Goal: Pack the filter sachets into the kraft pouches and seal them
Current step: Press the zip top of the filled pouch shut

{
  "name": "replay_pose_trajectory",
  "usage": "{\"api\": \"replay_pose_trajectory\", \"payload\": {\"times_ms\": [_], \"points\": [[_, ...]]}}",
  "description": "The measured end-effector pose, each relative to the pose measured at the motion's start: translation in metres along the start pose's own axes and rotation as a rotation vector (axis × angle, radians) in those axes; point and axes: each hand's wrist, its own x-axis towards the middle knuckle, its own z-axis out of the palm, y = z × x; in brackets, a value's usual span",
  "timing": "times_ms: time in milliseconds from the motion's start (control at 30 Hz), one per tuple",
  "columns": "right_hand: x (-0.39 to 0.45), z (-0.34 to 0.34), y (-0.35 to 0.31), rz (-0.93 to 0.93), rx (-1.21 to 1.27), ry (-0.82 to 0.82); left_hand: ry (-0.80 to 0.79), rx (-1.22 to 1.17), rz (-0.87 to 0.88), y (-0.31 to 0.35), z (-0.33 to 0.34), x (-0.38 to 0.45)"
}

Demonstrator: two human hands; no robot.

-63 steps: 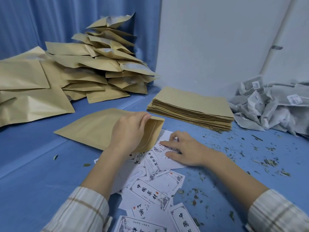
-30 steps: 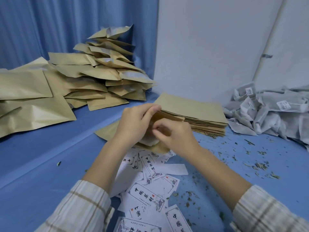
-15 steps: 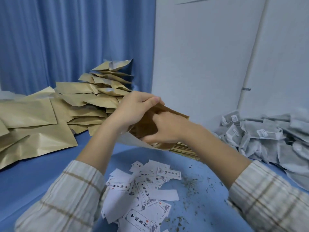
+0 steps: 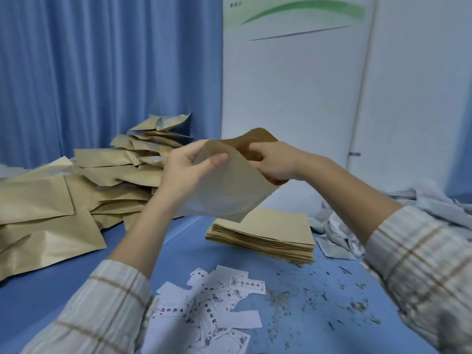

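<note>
The kraft pouch point(image 4: 229, 185) has been lifted off the counter point(image 4: 178, 241) and is pinched at its mouth by the left hand point(image 4: 186, 172) and right hand point(image 4: 274, 162). No sachet is seen inserted; filling judged pending.

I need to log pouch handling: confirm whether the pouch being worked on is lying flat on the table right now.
No, the kraft pouch is held up in the air between the left hand and right hand, above the table.

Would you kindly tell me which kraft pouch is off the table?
The kraft pouch gripped by both hands; the flat stack and heaped pile rest on the table.
</note>
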Motion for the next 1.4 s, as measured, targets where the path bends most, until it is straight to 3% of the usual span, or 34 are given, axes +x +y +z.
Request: {"api": "replay_pose_trajectory", "payload": {"times_ms": [133, 333, 467, 533, 867, 1067, 1400], "points": [[-0.005, -0.011, 0.011, -0.076, -0.223, 0.099, 0.129, -0.063, -0.042, -0.003, 0.004, 0.011], [-0.024, -0.039, 0.034, -0.238, 0.1, 0.426, 0.253, -0.106, -0.117, -0.006, 0.003, 0.025], [-0.034, -0.042, 0.06, -0.137, 0.488, 0.289, 0.273, -0.184, -0.238, -0.009, 0.005, 0.029], [-0.035, -0.037, 0.071, -0.142, 0.535, 0.225, 0.267, -0.181, -0.264, -0.014, 0.009, 0.028], [-0.029, -0.012, 0.112, 0.053, 0.497, 0.356, 0.324, -0.175, -0.31, -0.04, 0.037, 0.012], [-0.018, -0.007, 0.099, -0.003, 0.113, 0.111, 0.339, -0.113, -0.291, -0.049, 0.064, 0.006], [0.004, -0.002, 0.065, -0.079, 0.102, 0.033, 0.296, -0.101, -0.314, -0.053, 0.075, -0.003]]}}
